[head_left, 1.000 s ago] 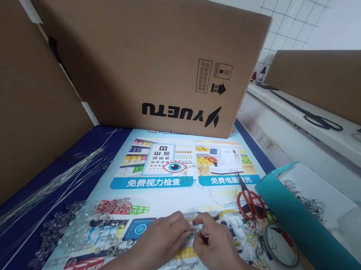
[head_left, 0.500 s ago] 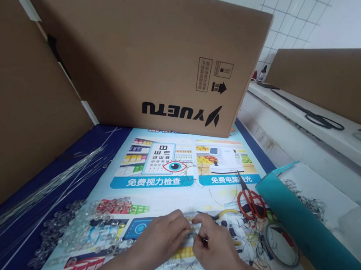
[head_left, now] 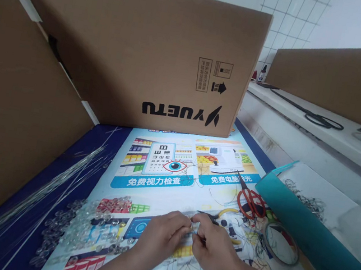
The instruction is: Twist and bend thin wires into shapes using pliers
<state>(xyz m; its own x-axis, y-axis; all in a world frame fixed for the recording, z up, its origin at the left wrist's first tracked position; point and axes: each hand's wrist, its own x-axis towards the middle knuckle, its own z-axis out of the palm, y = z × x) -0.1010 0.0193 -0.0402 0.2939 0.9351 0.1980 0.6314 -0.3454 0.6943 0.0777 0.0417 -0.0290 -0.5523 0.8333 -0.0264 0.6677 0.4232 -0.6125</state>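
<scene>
My left hand [head_left: 166, 233] and my right hand [head_left: 213, 245] meet over the printed sheet, fingertips nearly touching. Both are closed in a pinch. What lies between the fingertips is too small and too covered to make out. Just beyond my right hand are pliers with yellow handles [head_left: 226, 213], partly hidden by it. Thin bent wire loops [head_left: 185, 268] lie below the hands. To the left spreads a pile of clear round beads [head_left: 80, 226].
Long straight wires [head_left: 44, 191] lie on the blue cloth at left. Red-handled scissors [head_left: 251, 203], a tape roll [head_left: 281, 243] and a teal-edged tray [head_left: 304, 218] with tangled wire bits are at right. Cardboard boxes [head_left: 128, 53] wall the back and left. Black scissors [head_left: 323, 121] rest on the ledge.
Both hands stay at the same spot, still pinched together. The fingers have shifted only slightly, and the left hand looks a little more turned over. Nothing else has visibly moved.
</scene>
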